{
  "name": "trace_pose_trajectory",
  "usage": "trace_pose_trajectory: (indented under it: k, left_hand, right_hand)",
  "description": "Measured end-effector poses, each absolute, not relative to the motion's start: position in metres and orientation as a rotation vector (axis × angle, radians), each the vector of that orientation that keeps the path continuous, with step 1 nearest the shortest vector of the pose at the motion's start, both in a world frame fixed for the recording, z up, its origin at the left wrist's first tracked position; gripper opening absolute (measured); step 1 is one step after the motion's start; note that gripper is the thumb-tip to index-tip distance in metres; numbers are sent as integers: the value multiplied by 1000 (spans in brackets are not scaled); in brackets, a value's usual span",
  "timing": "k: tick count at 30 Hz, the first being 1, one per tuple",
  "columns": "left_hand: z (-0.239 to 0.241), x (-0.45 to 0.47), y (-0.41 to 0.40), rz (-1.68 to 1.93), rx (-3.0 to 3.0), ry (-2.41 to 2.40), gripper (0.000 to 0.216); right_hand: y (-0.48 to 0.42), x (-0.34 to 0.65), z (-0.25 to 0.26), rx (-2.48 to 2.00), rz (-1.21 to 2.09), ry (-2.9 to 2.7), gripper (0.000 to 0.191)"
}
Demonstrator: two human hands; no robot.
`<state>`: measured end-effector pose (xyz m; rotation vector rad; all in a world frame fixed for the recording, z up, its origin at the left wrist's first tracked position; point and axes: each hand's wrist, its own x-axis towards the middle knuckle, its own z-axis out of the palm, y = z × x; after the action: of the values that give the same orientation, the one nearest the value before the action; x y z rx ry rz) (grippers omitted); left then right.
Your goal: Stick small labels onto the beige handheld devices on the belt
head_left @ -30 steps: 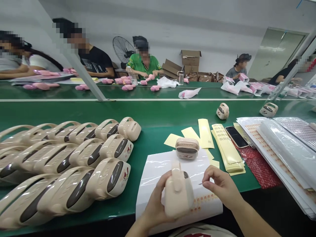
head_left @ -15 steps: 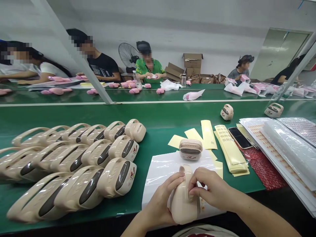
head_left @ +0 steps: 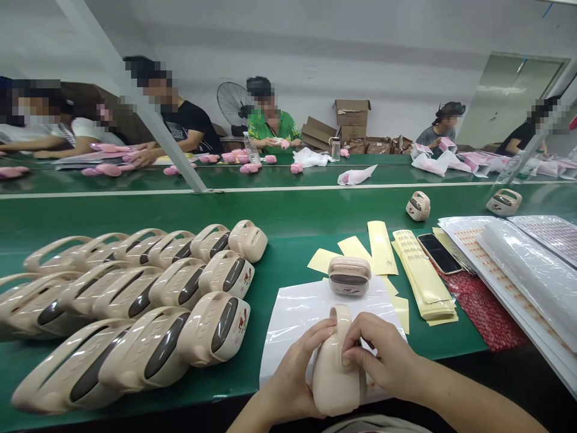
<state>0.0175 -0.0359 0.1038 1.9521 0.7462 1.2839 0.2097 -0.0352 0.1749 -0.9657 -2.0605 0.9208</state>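
Left: beige units (head_left: 214,337) stand in rows on the green worktop (head_left: 282,252). Near centre: the left hand (head_left: 300,368) grips a handled case (head_left: 334,385) over a white sheet (head_left: 288,313); a second case (head_left: 350,278) stands on its far side. The right hand (head_left: 388,355) — fingers curled — touches the handle's base; whether it pinches anything cannot be told. Right: yellow strips (head_left: 426,285), then a phone (head_left: 439,252).

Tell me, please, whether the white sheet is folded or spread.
Spread: the white sheet lies broad on the green table, with no fold visible.
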Motion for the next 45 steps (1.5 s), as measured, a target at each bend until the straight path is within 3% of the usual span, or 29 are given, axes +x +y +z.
trace_pose_trajectory:
  k: [26, 34, 40, 45]
  left_hand:
    - [113, 26, -37, 1299, 1905, 732, 100]
    - [111, 25, -38, 1308, 1881, 722, 102]
    - [103, 18, -38, 1275, 1916, 738, 106]
    - [102, 18, -38, 1269, 1887, 755, 105]
  right_hand:
    - [-41, 207, 160, -955, 906, -1967, 9]
    - [-40, 209, 157, -883, 695, -2062, 11]
    - [-45, 217, 161, -841, 487, -2093, 28]
    - [-39, 216, 164, -875, 702, -2078, 59]
